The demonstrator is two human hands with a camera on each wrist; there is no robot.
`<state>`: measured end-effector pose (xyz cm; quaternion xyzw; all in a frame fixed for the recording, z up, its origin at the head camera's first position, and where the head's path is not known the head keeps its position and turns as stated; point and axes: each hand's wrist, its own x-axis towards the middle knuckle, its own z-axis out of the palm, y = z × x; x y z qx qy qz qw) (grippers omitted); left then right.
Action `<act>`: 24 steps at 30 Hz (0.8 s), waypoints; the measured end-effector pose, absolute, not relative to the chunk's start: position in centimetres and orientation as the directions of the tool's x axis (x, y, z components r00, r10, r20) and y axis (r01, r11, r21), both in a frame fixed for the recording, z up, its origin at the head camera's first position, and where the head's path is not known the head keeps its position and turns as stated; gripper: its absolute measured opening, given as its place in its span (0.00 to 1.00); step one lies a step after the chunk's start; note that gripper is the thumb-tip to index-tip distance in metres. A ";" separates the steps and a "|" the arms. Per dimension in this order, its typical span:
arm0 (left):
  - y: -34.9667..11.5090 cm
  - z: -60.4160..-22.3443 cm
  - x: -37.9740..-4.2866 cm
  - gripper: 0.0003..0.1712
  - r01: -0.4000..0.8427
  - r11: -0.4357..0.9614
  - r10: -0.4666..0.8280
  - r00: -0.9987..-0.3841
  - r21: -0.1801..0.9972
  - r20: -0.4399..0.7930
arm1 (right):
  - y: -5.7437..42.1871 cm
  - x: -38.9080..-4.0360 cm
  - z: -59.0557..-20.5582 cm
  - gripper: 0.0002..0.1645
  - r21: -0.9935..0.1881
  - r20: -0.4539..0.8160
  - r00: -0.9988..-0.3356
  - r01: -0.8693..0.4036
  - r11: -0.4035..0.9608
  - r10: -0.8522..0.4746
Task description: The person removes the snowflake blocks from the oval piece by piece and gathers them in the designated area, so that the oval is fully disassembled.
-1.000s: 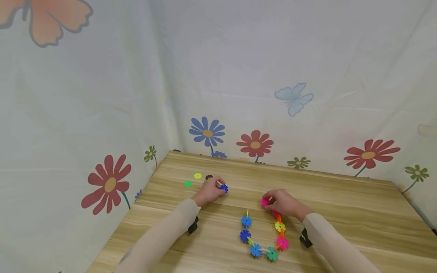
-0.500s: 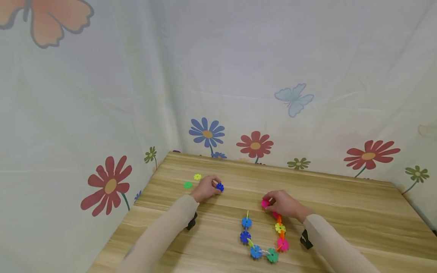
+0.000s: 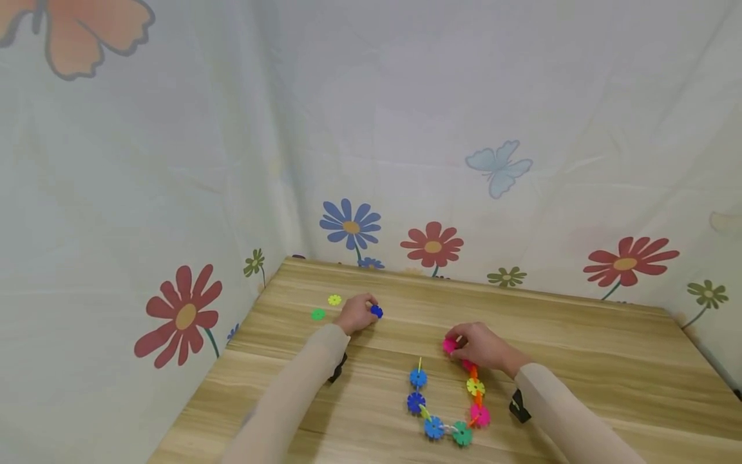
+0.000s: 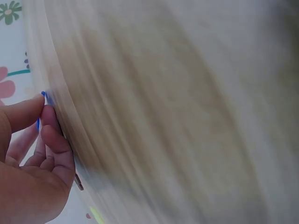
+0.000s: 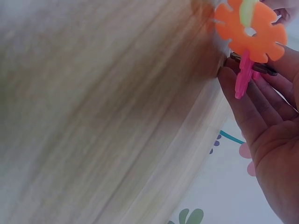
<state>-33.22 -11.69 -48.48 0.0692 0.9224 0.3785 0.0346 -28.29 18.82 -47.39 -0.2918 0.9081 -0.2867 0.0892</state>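
My left hand pinches a dark blue notched plastic disc above the far left part of the table. In the left wrist view only slivers of that blue disc show at the fingertips. My right hand holds a pink notched disc at the far right end of a U-shaped chain of linked discs. The chain includes a light blue disc, a green disc and a yellow disc. In the right wrist view an orange disc hangs close to the fingers.
A yellow disc and a green disc lie left of my left hand on the wooden table. A dark disc edge shows beneath the left hand. A flower-printed curtain encloses the table behind and at the sides.
My left hand, with the blue disc, shifts slightly left and then a little right and away. The dark disc seen earlier is now hidden in the head view. My right hand stays put.
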 end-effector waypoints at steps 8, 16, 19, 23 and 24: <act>-11.3 -48.4 -33.6 0.19 0.110 0.736 0.156 -0.988 0.668 -0.009 | 18.8 -28.3 -47.3 0.15 -0.573 -0.002 -0.818 -0.470 0.671 -0.575; -11.6 -48.1 -33.5 0.22 0.124 0.737 0.170 -0.985 0.664 -0.004 | 18.7 -28.3 -47.1 0.16 -0.573 0.001 -0.817 -0.473 0.669 -0.577; -11.7 -48.1 -33.4 0.24 0.122 0.735 0.167 -0.986 0.667 -0.004 | 18.7 -28.3 -47.2 0.16 -0.572 0.007 -0.814 -0.480 0.665 -0.581; -12.0 -48.2 -33.2 0.22 0.099 0.728 0.150 -0.989 0.678 -0.016 | 18.7 -28.4 -47.3 0.16 -0.573 0.011 -0.806 -0.491 0.657 -0.592; -12.0 -48.2 -33.1 0.20 0.098 0.727 0.147 -0.989 0.680 -0.015 | 18.7 -28.4 -47.4 0.16 -0.573 0.012 -0.804 -0.493 0.655 -0.595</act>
